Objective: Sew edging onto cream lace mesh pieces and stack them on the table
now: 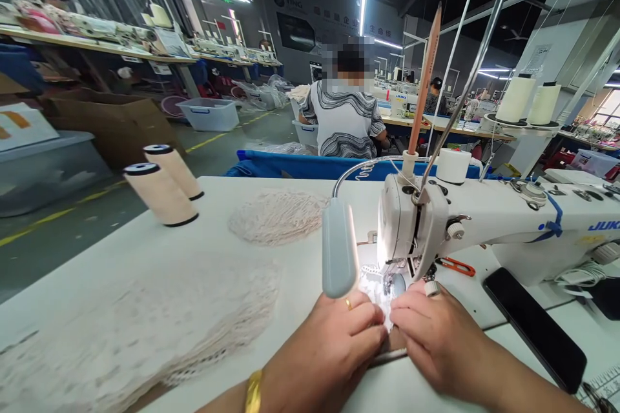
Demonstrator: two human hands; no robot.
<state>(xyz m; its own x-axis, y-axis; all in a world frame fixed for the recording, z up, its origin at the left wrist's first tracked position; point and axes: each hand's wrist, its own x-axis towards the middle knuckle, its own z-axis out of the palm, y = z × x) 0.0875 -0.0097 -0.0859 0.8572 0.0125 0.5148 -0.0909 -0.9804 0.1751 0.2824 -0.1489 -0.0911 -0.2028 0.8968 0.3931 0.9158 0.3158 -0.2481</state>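
Head view, hands: the left hand [329, 342] and the right hand [436, 335] lie side by side on the table, fingertips meeting at a small piece of white lace [375, 290].
Fingers: both hands are curled, fingertips pinched down on the lace's near edge; a gold ring and a gold bracelet show on the left.
Lace: it lies lit and flat under the presser foot of the sewing machine [484, 219], just beyond the fingertips.
Lamp: a grey gooseneck lamp [339, 248] hangs just above the left hand.
Surface: a white table [97, 258] carries a broad heap of lace pieces [145, 329] at the near left, a smaller heap [278, 216] further back, and two cream thread cones [165, 190] lying tilted near the left edge.
Right of the machine: orange snips [455, 264] lie by its base, and a dark phone [533, 326] lies near the right hand's wrist.
Room: a factory hall with strip lights overhead, shelves [97, 45] and cardboard boxes on the left, yellow lines on the floor.
Other people: a person in a striped top [343, 119] sits with their back turned at the next table.
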